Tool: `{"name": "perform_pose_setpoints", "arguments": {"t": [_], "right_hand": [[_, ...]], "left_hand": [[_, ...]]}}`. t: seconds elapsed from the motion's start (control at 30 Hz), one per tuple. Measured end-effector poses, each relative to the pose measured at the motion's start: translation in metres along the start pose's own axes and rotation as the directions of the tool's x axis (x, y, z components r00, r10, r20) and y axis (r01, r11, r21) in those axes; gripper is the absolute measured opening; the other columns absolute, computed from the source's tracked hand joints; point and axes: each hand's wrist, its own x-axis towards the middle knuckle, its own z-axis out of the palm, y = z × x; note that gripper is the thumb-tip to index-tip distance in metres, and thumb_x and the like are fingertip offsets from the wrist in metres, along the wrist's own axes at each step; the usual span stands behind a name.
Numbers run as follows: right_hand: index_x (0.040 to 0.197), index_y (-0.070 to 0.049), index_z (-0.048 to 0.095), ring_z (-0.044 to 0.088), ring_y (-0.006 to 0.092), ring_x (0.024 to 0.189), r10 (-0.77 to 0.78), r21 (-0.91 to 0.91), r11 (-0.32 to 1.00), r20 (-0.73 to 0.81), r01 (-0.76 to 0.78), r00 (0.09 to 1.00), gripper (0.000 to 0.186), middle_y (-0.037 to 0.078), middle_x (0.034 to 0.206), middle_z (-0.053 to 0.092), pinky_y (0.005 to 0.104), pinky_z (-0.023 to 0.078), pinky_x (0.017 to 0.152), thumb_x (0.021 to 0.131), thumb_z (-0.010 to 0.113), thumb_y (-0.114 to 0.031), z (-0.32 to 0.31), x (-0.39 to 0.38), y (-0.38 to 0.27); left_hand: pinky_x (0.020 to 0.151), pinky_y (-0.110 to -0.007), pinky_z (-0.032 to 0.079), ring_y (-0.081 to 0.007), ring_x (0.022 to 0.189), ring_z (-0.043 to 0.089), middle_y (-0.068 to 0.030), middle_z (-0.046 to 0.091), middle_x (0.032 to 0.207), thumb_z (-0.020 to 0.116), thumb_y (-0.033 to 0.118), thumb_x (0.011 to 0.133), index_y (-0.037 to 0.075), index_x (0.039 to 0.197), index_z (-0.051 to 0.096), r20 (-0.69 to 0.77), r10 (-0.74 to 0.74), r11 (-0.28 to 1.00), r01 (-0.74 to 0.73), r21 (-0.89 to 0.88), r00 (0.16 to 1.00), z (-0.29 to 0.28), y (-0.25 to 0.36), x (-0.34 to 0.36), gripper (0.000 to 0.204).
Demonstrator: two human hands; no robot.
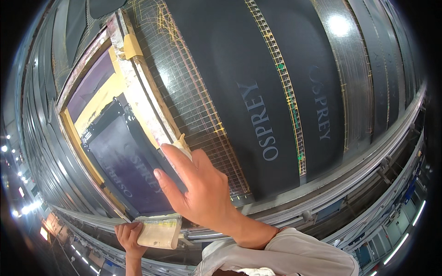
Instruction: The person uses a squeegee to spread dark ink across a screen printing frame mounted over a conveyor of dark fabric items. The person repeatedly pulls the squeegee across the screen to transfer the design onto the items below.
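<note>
A wooden screen-printing frame (pixel 140 94), taped and paint-stained, lies tilted at the left over dark sheets. Its mesh (pixel 126 154) shows a dark violet area with pale lettering, ringed by black smears. My right hand (pixel 202 193) grips the frame's right rail near its close end, forefinger and thumb pointing left across it; its other fingers are partly hidden. At the near left corner, my left hand (pixel 130 237) has its fingers curled around the frame's edge. Beside those fingers, a pale wooden block (pixel 159 233) with a yellow-green stained edge sits at the frame's near end.
Dark panels (pixel 239 60) with grey lettering lie side by side across the long table. Yellow-marked grid strips (pixel 281 69) run between them. A metal rail (pixel 359 179) borders the near edge. More dark sheets (pixel 41 138) stretch away at the left.
</note>
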Motion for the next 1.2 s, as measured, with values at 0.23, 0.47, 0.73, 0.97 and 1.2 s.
{"name": "perform_pose_setpoints", "arguments": {"t": [0.23,0.47,0.73,0.97,1.2], "right_hand": [[0.144,-0.002,0.055,0.067,0.0258,0.065,0.034,0.102,0.994,0.010,-0.035,0.999,0.055,0.016,0.094,0.063,0.0347,0.054,0.053,0.097,0.073,-0.023,-0.004,0.003,0.004],[0.132,-0.002,0.062,0.072,0.0255,0.091,0.136,0.102,0.987,-0.134,-0.123,0.982,0.043,0.018,0.110,0.073,0.0366,0.057,0.082,0.095,0.074,-0.019,-0.017,-0.019,-0.003],[0.121,-0.002,0.069,0.056,0.0071,0.072,0.136,-0.009,0.989,-0.375,-0.150,0.917,0.026,0.002,0.092,0.066,0.0237,0.044,0.062,0.104,0.065,-0.021,-0.119,-0.096,0.016],[0.123,-0.008,0.069,0.043,0.0004,0.057,0.090,0.205,0.977,-0.121,-0.064,0.989,0.027,-0.007,0.078,0.056,0.0204,0.028,0.046,0.104,0.065,-0.026,-0.043,-0.080,-0.102],[0.113,0.003,0.074,0.066,0.0146,0.085,-0.188,-0.046,0.982,-0.178,0.183,0.966,0.031,0.008,0.098,0.074,0.0306,0.054,0.081,0.098,0.068,-0.023,0.010,-0.052,-0.092]], "left_hand": [[0.078,-0.044,0.041,-0.0274,0.082,0.061,-0.0049,0.068,0.094,0.080,0.020,0.066,0.009,0.098,0.070,-0.016,-0.026,1.000,0.026,-0.011,1.000,0.007,0.004,-0.001,0.036],[0.080,-0.044,0.046,-0.0280,0.091,0.065,-0.0049,0.071,0.096,0.077,0.017,0.062,0.014,0.095,0.074,-0.113,0.029,0.999,-0.031,-0.012,0.993,0.020,0.000,-0.016,0.033],[0.085,-0.037,0.044,-0.0199,0.095,0.061,0.0020,0.066,0.100,0.086,0.019,0.060,0.017,0.096,0.067,-0.298,0.203,0.915,-0.290,-0.281,0.932,0.080,0.054,-0.023,0.040],[0.085,-0.036,0.043,-0.0196,0.093,0.060,0.0021,0.066,0.100,0.087,0.016,0.054,0.016,0.094,0.067,-0.514,-0.001,0.989,-0.076,-0.129,0.858,0.033,0.039,-0.109,0.045],[0.088,-0.038,0.043,-0.0207,0.098,0.062,0.0012,0.065,0.095,0.081,0.019,0.066,0.016,0.094,0.070,-0.473,-0.037,0.998,0.006,-0.067,0.880,-0.005,-0.007,-0.131,0.030]]}}
